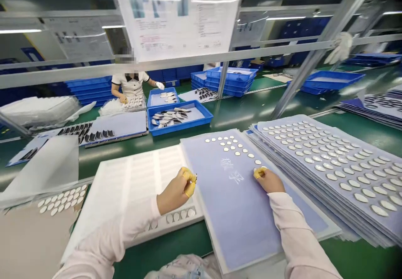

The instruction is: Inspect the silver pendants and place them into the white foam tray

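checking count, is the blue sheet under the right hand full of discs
Part full: the blue sheet carries pale discs only at its far end, while the rest lies bare.

The one head-worn camera is looking forward and down from above the person's left hand (175, 192) and right hand (267, 180), sitting close over the green workbench (163, 258) and taking in a co-worker (130, 84) farther off, beyond a hanging paper sheet (176, 19).

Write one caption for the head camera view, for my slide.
Left hand and right hand, yellow finger cots, at a blue sheet of small round discs.
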Demonstrator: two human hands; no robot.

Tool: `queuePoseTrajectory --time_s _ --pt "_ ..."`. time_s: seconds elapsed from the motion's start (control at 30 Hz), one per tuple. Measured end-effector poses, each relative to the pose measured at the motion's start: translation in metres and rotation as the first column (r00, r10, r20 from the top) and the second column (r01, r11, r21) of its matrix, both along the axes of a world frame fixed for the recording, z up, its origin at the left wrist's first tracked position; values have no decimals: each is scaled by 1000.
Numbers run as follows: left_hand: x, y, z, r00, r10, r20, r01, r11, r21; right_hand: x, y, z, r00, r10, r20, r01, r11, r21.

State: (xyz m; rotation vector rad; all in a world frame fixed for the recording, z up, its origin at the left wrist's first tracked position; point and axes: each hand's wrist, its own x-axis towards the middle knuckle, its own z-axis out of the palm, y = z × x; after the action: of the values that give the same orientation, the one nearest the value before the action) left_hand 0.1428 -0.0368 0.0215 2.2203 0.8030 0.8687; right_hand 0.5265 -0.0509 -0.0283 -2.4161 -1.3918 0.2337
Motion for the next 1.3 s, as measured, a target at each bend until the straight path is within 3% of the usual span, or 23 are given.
queuePoseTrajectory --time_s 0.07,0.17,0.2,0.3,0.33,0.37,0.5,0.63,1.07,1.3 --pt "-28 -26 2 993 -6 114 9 1000 -18 -25 -7 13 997 82 -4 -82 997 7" --pt "-60 -55 9 979 45 200 -38 999 -37 -84 -35 34 967 250 -43 -246 966 83" --pt "-68 -63 12 974 69 217 -61 997 -46 -109 -48 41 914 397 -88 -368 900 235" --pt "-86 -84 18 955 126 267 -106 990 -88 -186 -86 54 613 778 -136 -582 562 588" --pt "-91 -89 19 950 133 282 -109 989 -101 -211 -95 56 531 833 -156 -577 490 654" --pt "-94 -94 21 946 139 293 -110 987 -113 -233 -101 56 469 863 -191 -564 458 687" --pt "-104 -107 21 938 160 308 -127 984 -123 -299 -104 51 376 879 -293 -431 446 785" --pt "-111 -111 16 937 190 293 -149 976 -156 -325 -92 51 324 907 -268 -415 391 821" --pt "-127 -104 4 958 145 247 -82 964 -251 -334 -78 51 219 908 -356 -427 417 802" --pt "-127 -99 0 961 138 239 -78 966 -245 -332 -74 45 205 900 -384 -437 435 787"
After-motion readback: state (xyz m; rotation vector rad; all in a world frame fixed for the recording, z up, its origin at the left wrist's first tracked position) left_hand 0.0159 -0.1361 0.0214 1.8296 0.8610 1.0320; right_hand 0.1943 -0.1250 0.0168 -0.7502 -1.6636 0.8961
